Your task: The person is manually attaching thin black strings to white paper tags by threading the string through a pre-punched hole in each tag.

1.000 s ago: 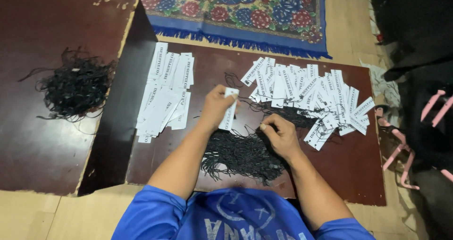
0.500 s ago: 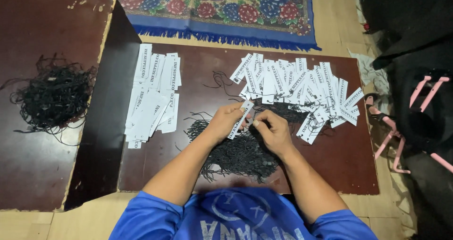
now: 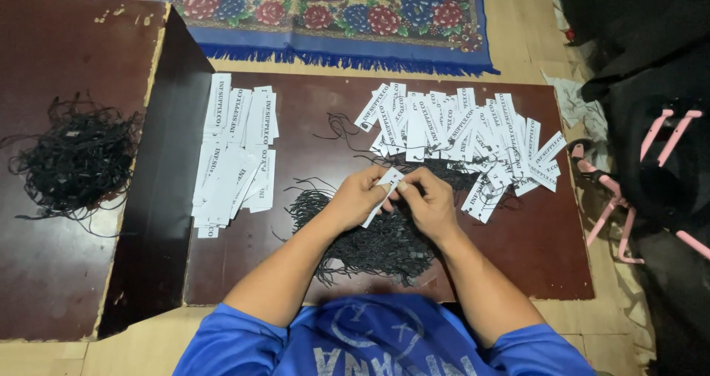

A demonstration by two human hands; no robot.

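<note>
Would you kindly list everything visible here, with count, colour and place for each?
paper tag: one, white, pinched between both hands
tag pile: many, white, left part of the low board
tag spread: many, white, fanned across the board's far right
cord heap: one, black, on the board under the hands
cord bundle: one, black, on the raised panel at left
low board: one, dark brown, centre of the floor
raised panel: one, dark brown, left
rug: one, blue with red flowers, top
pink frame: one, pink, right edge
left hand: one, holding the tag
right hand: one, holding the tag
</note>
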